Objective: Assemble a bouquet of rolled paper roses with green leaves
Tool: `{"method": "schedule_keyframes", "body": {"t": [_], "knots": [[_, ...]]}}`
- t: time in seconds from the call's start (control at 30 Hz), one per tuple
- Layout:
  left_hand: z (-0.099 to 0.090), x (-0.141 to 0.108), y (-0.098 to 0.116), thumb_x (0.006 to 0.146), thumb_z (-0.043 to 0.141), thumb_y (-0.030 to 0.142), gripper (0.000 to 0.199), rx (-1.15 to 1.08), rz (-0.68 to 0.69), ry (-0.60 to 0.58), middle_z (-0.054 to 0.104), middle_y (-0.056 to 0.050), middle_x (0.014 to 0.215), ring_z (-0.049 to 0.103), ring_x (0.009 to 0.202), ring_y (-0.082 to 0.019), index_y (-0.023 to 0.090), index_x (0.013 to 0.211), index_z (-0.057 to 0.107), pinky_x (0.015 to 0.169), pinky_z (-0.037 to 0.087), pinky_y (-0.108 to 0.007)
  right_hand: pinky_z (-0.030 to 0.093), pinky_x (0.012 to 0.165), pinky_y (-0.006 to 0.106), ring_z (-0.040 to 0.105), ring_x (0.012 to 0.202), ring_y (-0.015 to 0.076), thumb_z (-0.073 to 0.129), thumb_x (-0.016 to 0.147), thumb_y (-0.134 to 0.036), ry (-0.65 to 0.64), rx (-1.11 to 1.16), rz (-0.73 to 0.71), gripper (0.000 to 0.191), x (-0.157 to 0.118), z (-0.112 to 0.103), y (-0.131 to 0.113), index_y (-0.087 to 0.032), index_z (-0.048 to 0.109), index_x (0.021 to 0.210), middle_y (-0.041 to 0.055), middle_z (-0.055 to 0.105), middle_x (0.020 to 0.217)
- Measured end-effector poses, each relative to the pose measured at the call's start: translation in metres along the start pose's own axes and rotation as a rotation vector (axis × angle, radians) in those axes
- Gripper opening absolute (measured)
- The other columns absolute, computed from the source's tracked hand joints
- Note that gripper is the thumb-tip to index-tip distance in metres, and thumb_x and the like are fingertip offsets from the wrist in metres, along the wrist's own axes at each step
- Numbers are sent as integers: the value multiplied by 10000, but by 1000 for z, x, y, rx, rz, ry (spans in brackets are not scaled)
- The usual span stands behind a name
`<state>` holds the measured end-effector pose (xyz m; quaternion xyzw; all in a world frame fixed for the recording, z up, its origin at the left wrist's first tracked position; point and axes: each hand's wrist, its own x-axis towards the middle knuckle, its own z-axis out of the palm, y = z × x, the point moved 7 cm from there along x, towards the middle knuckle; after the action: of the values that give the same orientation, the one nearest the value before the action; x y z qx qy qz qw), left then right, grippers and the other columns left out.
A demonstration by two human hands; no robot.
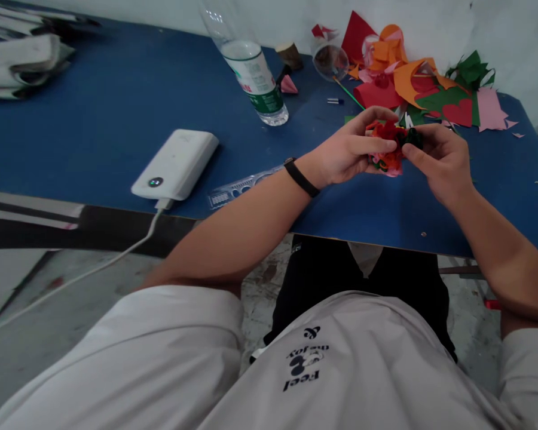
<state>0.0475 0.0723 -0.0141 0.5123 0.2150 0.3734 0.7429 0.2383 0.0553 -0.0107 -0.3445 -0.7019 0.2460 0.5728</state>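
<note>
Over the right part of the blue table, my left hand is closed around a small bunch of paper flowers in red, orange and pink with bits of green. My right hand pinches a dark green curled paper piece at the bunch's right side. Whether that piece is joined to the bunch cannot be made out. My fingers partly hide both.
Coloured paper scraps lie heaped behind my hands beside a clear cup. A plastic bottle stands left of them. Nearer me are a clear ruler and a white power bank with its cable hanging over the edge.
</note>
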Motion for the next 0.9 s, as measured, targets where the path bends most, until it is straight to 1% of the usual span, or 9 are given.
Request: {"method": "schedule_keyframes", "body": {"t": [0.1,0.23,0.4,0.5,0.57,0.63,0.73,0.8,0.9], "knots": [[-3,1,0,882,1025,291,669,-23,1,5,836,58,961,896,820,-186,305,1439,656,876,779,-360,811,1029,569,896,1141,324,890,948,-952,0,-55,-30,665,0,1,1,-370,824,1261,48,879,1201],[-6,3,2,905,988,291,574,-38,-8,24,834,45,1027,878,839,-179,300,1389,679,909,783,-387,807,981,540,881,1156,313,857,973,-946,20,-107,-112,665,-2,1,-7,-424,768,1376,53,868,1276],[-1,2,7,1043,861,362,231,-49,-26,50,798,20,1075,826,929,-190,249,1169,703,1031,767,-485,805,860,491,854,1078,291,941,959,-843,-43,-157,-126,641,-6,3,-22,-427,741,1404,51,862,1285],[2,0,8,1104,763,318,127,-16,-56,67,744,25,1028,793,861,-169,219,1136,690,977,771,-493,806,905,525,845,1102,306,871,1025,-846,-76,-302,-102,592,-8,3,-28,-407,750,1404,78,855,1338],[4,-2,8,1124,736,304,116,-6,-67,77,740,17,1021,785,829,-165,204,1167,696,920,776,-475,809,863,527,855,1064,308,833,1062,-830,-78,-320,-165,562,-8,3,-36,-384,769,1398,84,862,1314],[5,-4,9,1143,723,306,133,-3,-57,76,770,1,1063,796,832,-178,207,1230,711,907,780,-491,805,778,488,864,994,292,839,1084,-772,-59,-304,-263,496,-9,4,-44,-372,794,1374,73,876,1237],[6,-5,8,1162,707,294,134,6,-45,85,792,1,1077,809,818,-184,231,1280,719,936,781,-526,797,729,430,877,961,268,858,1112,-638,-46,-306,-334,362,-10,5,-50,-368,822,1351,61,890,1189],[5,-5,8,1159,714,281,94,0,-40,102,775,9,1022,803,787,-177,220,1230,715,873,785,-478,798,725,425,884,965,270,841,1124,-619,-46,-319,-356,343,-10,6,-51,-367,830,1356,61,896,1192],[7,-5,9,1103,792,248,113,-22,-42,63,768,15,983,818,783,-174,202,1158,704,761,773,-377,812,771,466,886,1011,297,785,1147,-669,-46,-375,-365,375,-10,3,-48,-380,831,1382,68,897,1218]]}}
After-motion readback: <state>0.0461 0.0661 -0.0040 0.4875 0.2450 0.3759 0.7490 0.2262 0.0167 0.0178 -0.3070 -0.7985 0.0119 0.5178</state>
